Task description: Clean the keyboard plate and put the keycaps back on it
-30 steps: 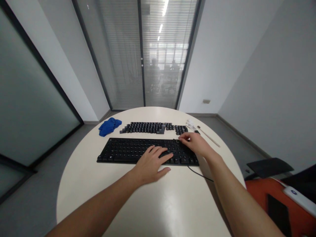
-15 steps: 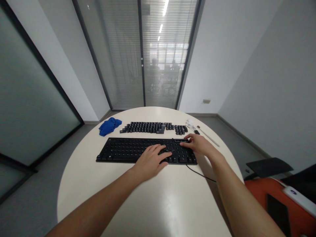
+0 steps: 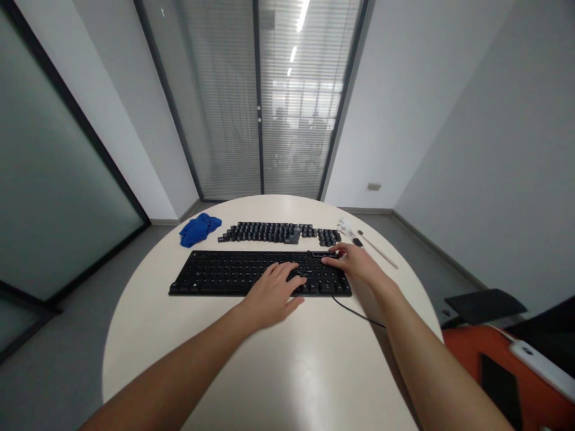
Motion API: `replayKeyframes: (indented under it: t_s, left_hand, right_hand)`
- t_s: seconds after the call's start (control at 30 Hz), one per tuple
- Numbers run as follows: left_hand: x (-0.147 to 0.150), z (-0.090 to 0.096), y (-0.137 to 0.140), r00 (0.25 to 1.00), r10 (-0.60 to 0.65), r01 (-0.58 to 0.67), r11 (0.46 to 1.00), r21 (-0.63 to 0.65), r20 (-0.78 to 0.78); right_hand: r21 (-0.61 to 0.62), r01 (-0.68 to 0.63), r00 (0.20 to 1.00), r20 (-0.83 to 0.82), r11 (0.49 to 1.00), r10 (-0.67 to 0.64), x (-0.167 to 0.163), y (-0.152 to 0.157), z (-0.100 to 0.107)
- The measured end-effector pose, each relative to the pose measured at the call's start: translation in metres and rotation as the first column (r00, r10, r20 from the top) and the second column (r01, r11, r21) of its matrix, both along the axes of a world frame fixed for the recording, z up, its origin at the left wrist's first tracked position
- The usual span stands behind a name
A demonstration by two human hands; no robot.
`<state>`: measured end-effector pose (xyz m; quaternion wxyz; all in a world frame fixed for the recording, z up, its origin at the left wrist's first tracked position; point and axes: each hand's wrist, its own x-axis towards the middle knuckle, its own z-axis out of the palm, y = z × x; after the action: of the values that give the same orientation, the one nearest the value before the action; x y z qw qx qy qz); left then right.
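Observation:
A black keyboard point(image 3: 224, 272) lies flat across the white table; most of its key positions look bare, with some keycaps left towards the right of the bottom edge. My left hand point(image 3: 274, 293) rests on the right-centre part of the keyboard, fingers spread and holding nothing. At the keyboard's back right corner, my right hand point(image 3: 353, 262) holds the edge, thumb on top and the other fingers at the rear side. Loose black keycaps point(image 3: 265, 231) stand in rows just behind the keyboard.
A crumpled blue cloth point(image 3: 200, 228) lies at the back left of the round table point(image 3: 269, 371). At the right are a thin brush point(image 3: 380, 250) and a clear plastic bag point(image 3: 345, 227). A cable point(image 3: 359, 313) runs under my right arm. An orange chair point(image 3: 462, 353) stands right.
The keyboard has slid slightly to the left, and my right hand has moved left with it. My left hand stays nearly in place, fingers spread.

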<state>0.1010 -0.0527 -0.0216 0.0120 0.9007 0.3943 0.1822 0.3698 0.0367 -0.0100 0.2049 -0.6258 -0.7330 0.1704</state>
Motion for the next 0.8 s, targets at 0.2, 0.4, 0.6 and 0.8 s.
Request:
replayKeyframes:
  t_s: [0.2,0.4,0.6,0.8]
  left_hand:
    - [-0.001,-0.003,0.0,1.0,0.009,-0.009,1.0,0.02,0.013]
    - [-0.002,0.002,0.001,1.0,-0.006,0.006,1.0,0.007,0.011]
    - [-0.004,0.002,0.0,1.0,-0.017,0.017,1.0,0.001,0.004]
    - [-0.005,0.004,0.0,1.0,-0.018,0.018,1.0,-0.004,-0.014]
  right_hand:
    - [0.285,-0.059,0.998,0.022,0.957,0.055,-0.003,0.01,-0.003]
    - [0.34,-0.128,0.98,0.189,0.932,0.065,-0.009,0.015,-0.018]
    - [0.251,-0.16,0.968,0.228,0.955,0.102,-0.008,0.013,-0.023]
    - [0.202,-0.191,0.957,0.255,0.961,0.137,-0.011,0.013,-0.019]
